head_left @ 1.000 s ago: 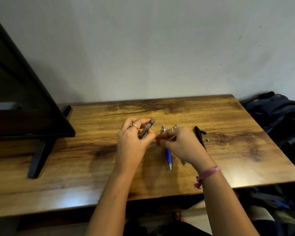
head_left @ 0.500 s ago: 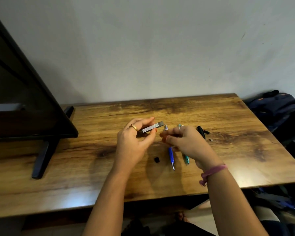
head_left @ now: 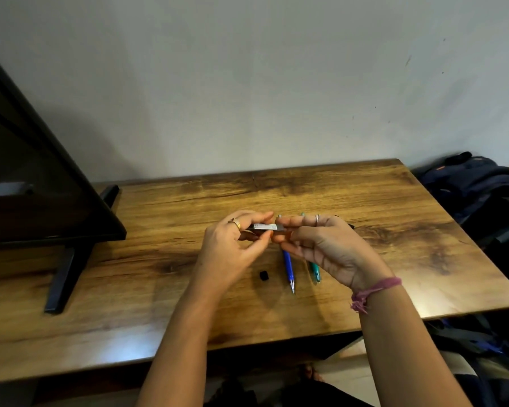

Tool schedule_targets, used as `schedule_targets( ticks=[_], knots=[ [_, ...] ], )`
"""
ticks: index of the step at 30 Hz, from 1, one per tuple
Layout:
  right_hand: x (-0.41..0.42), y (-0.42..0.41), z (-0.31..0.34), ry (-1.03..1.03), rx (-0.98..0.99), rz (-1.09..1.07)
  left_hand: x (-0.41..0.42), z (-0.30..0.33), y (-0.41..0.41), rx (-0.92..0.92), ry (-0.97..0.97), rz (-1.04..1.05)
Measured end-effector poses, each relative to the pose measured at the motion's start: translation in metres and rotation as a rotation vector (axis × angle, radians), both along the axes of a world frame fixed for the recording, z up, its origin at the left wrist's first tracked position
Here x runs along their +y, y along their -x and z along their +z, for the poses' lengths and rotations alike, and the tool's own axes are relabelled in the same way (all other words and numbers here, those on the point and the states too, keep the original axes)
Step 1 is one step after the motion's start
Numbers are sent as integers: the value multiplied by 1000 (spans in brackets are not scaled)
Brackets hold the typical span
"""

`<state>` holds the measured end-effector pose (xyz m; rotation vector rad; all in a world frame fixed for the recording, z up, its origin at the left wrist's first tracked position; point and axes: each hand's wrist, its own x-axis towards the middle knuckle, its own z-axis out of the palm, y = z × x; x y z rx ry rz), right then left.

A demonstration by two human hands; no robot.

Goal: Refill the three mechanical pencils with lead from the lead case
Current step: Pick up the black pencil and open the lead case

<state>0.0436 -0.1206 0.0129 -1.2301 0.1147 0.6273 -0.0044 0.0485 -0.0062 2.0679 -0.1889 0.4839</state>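
Note:
My left hand (head_left: 229,245) holds the dark lead case (head_left: 266,227) level above the wooden table (head_left: 394,259), its white label facing up. My right hand (head_left: 321,245) meets the case's right end, with the forefinger above and the thumb below it. The small black cap (head_left: 264,274) of the case lies on the table under my hands. A blue mechanical pencil (head_left: 288,265) and a teal one (head_left: 315,271) lie side by side, tips toward me, partly under my right hand. The black pencil (head_left: 350,226) is almost wholly hidden behind that hand.
A dark monitor (head_left: 27,171) on a black stand (head_left: 65,274) fills the table's left side. Dark blue bags (head_left: 476,186) are piled off the table's right edge. A plain wall rises behind the table.
The black cap has come off the case and now lies on the table. My left hand has turned the case level, and my right hand has returned to its open end.

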Motion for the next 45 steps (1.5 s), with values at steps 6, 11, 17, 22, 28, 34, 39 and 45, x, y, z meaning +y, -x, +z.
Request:
schedule_targets(
  ticks=[6,11,17,22,28,34,39,45],
  knots=[
    [-3,-2,-2,-14,8,-10,0,-1,0,-5,-28,3],
    [-4,-3,-2,13,-49,-55,0,-4,-1,5,-67,43],
    [-2,-3,0,60,-204,-148,-5,-8,-3,67,-61,105],
    [1,-3,-1,161,-368,-189,-12,-11,-5,69,2,144],
    [1,-2,2,180,-470,-191,-17,-9,-5,74,78,162],
    [2,-1,5,237,-597,-128,-18,-7,-4,85,114,192],
    [2,-1,5,283,-653,-118,-20,-8,-4,79,115,200],
    [3,-1,4,275,-656,-224,-21,-8,-4,64,119,188]
  ],
)
